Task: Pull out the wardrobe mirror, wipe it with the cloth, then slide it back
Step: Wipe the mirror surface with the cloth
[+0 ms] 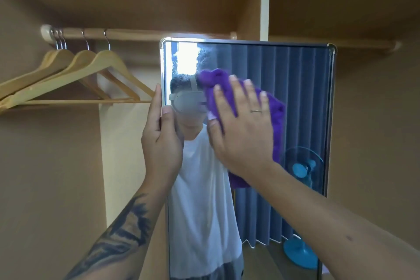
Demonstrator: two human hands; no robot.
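Your mirror (295, 102) stands upright in front of the open wardrobe (56, 166), its metal-framed top edge just below the hanging rail (159, 33). Your left hand (162, 141) grips the mirror's left edge: thumb on the glass side, fingers wrapped behind the frame, index tip showing above. Your right hand (243, 127) lies flat with fingers spread and straight, pressing the purple cloth (276, 120) against the glass in the upper middle of the mirror. The cloth sticks out above the fingertips, to the right of the hand, and below the wrist. There's a ring on one finger of that hand. The two hands are close but not touching, left on the frame, right on the glass. Smears or droplets are visible on the glass near the top left, above the cloth. The reflection shows a person in a white shirt, blue-grey curtains and a blue fan. Four wooden hangers (75, 79) hang on the rail to the left of the mirror, well apart from your hands.
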